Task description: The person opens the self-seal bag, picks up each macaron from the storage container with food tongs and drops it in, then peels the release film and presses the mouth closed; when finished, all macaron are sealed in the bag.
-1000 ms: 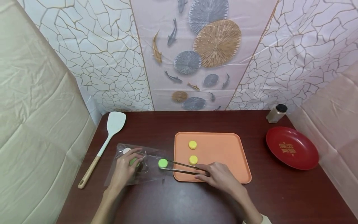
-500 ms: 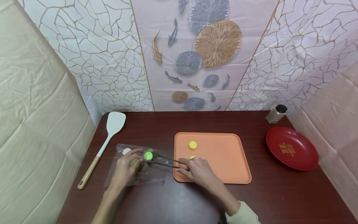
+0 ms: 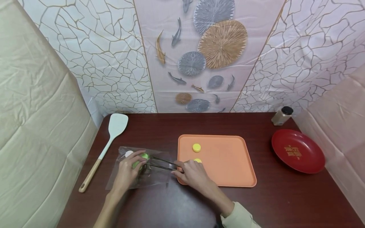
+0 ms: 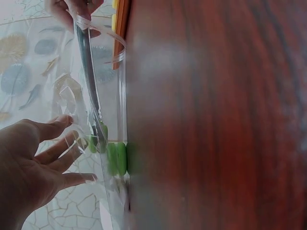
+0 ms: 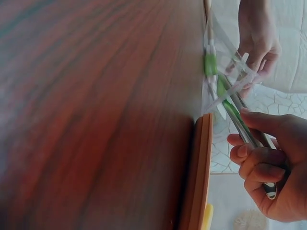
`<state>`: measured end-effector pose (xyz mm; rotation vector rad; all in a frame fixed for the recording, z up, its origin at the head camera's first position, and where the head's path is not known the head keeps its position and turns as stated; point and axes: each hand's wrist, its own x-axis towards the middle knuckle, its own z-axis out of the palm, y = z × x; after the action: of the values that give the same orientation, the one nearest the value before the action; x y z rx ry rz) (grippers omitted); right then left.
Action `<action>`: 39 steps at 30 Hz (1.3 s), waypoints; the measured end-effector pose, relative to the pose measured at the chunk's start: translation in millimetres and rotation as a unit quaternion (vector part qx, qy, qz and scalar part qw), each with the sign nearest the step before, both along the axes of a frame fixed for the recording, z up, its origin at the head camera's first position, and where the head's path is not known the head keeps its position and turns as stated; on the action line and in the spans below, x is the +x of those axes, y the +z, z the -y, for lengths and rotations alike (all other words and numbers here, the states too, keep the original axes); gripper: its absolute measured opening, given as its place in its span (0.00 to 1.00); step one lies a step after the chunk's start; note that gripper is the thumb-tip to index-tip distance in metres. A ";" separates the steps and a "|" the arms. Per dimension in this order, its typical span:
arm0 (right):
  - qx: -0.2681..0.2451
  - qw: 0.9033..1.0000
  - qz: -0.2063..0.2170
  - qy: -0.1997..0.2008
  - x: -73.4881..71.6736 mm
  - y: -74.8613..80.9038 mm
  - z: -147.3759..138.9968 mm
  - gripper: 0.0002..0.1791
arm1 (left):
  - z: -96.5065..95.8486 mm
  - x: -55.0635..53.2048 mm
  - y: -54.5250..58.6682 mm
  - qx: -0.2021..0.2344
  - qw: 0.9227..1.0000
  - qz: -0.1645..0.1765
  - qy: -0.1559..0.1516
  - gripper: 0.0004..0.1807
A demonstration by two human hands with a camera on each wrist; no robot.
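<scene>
My left hand [image 3: 126,172] pinches the upper layer of a clear plastic bag [image 3: 159,182] lying on the table, lifting its mouth apart. My right hand [image 3: 196,176] grips metal tongs [image 4: 88,72] that reach into the bag from the right. Between the tongs' tips is a green macaron [image 3: 145,156], close to the left fingertips. Farther in, another green macaron [image 4: 117,158] lies at the bottom of the bag, partly behind the left fingers in the head view. A white round piece [image 3: 129,153] shows past the left hand.
Right of the bag, an orange tray [image 3: 225,158] holds two yellow macarons [image 3: 196,148], the nearer partly covered by the right hand. A white spatula [image 3: 118,125] with wooden handle lies left. A red plate [image 3: 308,152] and a black-capped jar [image 3: 280,116] stand at the right.
The right hand has moved left with the tongs, carrying the green macaron from beside the tray into the bag. The left hand stays in place on the bag.
</scene>
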<state>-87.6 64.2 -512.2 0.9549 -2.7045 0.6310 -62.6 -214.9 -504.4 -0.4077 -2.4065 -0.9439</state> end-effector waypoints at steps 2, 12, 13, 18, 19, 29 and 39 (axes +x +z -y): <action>-0.008 0.999 0.034 -0.001 4.8 15.9 5.2 0.15 | -0.2 -0.2 -0.2 -0.001 1.000 0.001 -0.001 0.11; 0.029 0.999 0.038 -0.018 3.5 19.7 21.1 0.18 | -1.4 -0.5 -2.4 0.003 1.000 0.010 -0.007 0.11; 0.029 0.999 0.039 -0.019 3.0 18.7 21.6 0.18 | -1.6 -0.5 -2.4 0.004 1.000 0.011 -0.007 0.10; 0.022 0.998 0.054 -0.033 2.9 18.8 20.3 0.20 | -2.0 -0.2 -1.9 0.009 1.000 0.022 -0.007 0.10; 0.016 0.998 0.058 -0.035 2.7 18.2 19.1 0.20 | -2.0 -0.2 -1.6 0.009 1.000 0.024 -0.006 0.10; -0.045 0.995 0.091 -0.013 -0.6 -15.9 -29.6 0.17 | -1.9 -0.2 1.3 0.009 1.000 0.012 -0.001 0.11; -0.045 0.984 0.159 -0.070 15.8 39.9 -108.0 0.17 | 0.0 -2.0 -0.5 0.009 1.000 0.007 -0.003 0.10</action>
<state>-71.8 172.2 -472.2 0.6837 -2.9519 0.9398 -64.6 -214.9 -504.8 -0.4039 -2.4087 -0.9749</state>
